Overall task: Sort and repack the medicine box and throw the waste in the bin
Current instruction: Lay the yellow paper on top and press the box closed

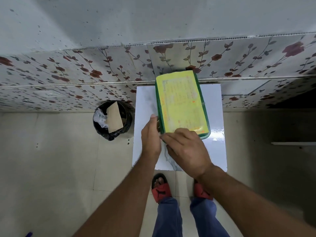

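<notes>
Both hands' fingers touch the medicine box's near corner.

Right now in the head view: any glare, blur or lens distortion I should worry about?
Head view: glare patch on the glossy white table right of the green medicine box; the box's yellow label is soft, print unreadable; wide-angle bends the wall edge and floral panels; left hand and right hand are fairly sharp; the black bin interior is dark, though paper waste inside shows.
</notes>
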